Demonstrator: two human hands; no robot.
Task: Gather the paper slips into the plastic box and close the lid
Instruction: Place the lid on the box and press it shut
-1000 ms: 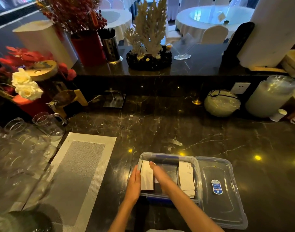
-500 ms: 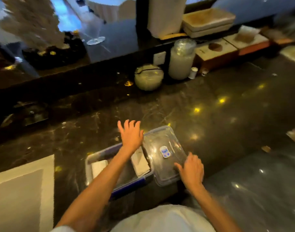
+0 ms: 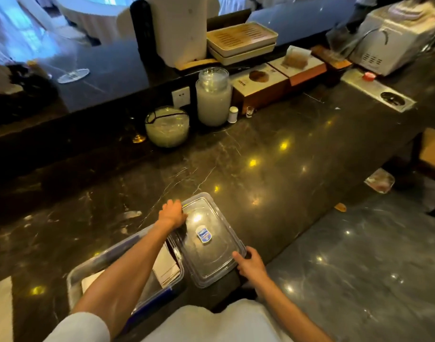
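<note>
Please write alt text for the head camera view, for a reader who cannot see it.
A person's left hand and right hand grip opposite ends of a clear plastic lid lying beside an open plastic box with paper slips inside, on a dark marble counter. Glass jars and boxes stand along the counter's back.

- Restaurant or banquet-hall service bar, by every sign.
- Long dark polished marble counter (image 3: 273, 154) with glass storage jar (image 3: 213, 97) and stacked beige tea trays (image 3: 241, 41).
- Round white-draped dining table (image 3: 93, 11) beyond a raised ledge carrying a clear wine glass's foot (image 3: 73, 75).
</note>
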